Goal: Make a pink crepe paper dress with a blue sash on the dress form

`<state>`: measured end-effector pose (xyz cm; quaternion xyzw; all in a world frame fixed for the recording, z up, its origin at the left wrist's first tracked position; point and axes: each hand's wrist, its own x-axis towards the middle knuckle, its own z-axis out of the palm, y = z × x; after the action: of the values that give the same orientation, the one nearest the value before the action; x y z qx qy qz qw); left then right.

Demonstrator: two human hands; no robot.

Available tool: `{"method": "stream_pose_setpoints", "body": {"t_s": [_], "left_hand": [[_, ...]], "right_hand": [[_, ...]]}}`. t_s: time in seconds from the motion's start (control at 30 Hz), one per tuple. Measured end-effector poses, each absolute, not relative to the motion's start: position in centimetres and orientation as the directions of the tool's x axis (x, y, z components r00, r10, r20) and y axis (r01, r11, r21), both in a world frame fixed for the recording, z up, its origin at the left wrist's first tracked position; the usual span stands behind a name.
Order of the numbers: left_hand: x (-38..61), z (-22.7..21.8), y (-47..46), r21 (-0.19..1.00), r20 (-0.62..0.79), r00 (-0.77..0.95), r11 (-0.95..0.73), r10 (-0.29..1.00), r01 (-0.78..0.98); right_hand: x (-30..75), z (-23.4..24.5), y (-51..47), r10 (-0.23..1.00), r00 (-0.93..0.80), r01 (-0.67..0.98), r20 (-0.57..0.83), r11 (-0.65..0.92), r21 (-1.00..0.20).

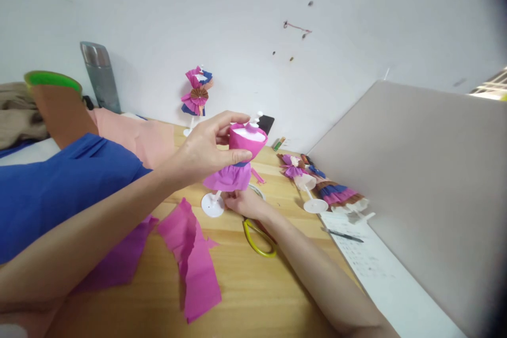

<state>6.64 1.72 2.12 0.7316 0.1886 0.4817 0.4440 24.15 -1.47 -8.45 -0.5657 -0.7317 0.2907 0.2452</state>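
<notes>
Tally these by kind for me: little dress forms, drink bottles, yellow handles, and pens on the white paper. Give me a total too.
Dress forms: 4
Bottle: 1
Yellow handle: 1
Pen on the white paper: 1
Total: 7

Matt paper skirt (228, 178), wooden table (261, 296)

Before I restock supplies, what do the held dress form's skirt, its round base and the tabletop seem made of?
Skirt: matte, likely crepe paper, given its gathers.
Base: probably plastic, smooth, white and moulded-looking.
Tabletop: wood or laminate, satin, showing grain.
</notes>
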Motion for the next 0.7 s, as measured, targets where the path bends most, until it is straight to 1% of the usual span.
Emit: {"method": "stream_pose_setpoints", "body": {"t_s": [0.07, 0.13, 0.2, 0.23, 0.27, 0.33, 0.4, 0.47, 0.57, 0.7], "left_hand": [[6.6, 2.1, 1.8, 0.842, 0.521, 0.471, -0.518, 0.711, -0.149], [6.6, 2.1, 1.9, 0.845, 0.517, 0.476, -0.512, 0.712, -0.152], [6.5, 2.1, 1.9, 0.853, 0.505, 0.491, -0.497, 0.710, -0.159], [6.5, 2.1, 1.9, 0.859, 0.496, 0.501, -0.483, 0.709, -0.166], [6.5, 2.1, 1.9, 0.867, 0.486, 0.510, -0.467, 0.710, -0.176], [6.6, 2.1, 1.9, 0.883, 0.462, 0.524, -0.426, 0.716, -0.197], [6.6, 2.1, 1.9, 0.897, 0.440, 0.529, -0.386, 0.726, -0.216], [6.5, 2.1, 1.8, 0.906, 0.422, 0.535, -0.353, 0.732, -0.233], [6.5, 2.2, 1.7, 0.911, 0.413, 0.530, -0.329, 0.741, -0.249], [6.4, 2.4, 1.5, 0.923, 0.384, 0.499, -0.305, 0.777, -0.236]], "right_hand": [[25.5, -7.1, -1.2, 0.966, -0.248, 0.654, 0.079, 0.227, -0.722], [26.9, -5.1, -1.3, 0.960, -0.212, 0.623, 0.183, 0.277, -0.731], [27.8, -2.7, -2.0, 0.941, -0.123, 0.592, 0.315, 0.325, -0.738], [28.0, -1.5, -2.4, 0.910, -0.062, 0.563, 0.409, 0.370, -0.739], [28.0, -0.4, -2.8, 0.837, 0.028, 0.500, 0.547, 0.463, -0.733], [27.6, 1.4, -3.4, 0.760, 0.047, 0.437, 0.648, 0.567, -0.698], [26.9, 2.4, -3.3, 0.727, -0.018, 0.406, 0.687, 0.633, -0.659], [26.3, 2.7, -2.6, 0.721, -0.096, 0.341, 0.686, 0.672, -0.658], [25.9, 2.4, -1.4, 0.714, -0.188, 0.264, 0.675, 0.698, -0.665], [26.0, 1.7, -0.7, 0.706, -0.233, 0.232, 0.669, 0.708, -0.667]]}}
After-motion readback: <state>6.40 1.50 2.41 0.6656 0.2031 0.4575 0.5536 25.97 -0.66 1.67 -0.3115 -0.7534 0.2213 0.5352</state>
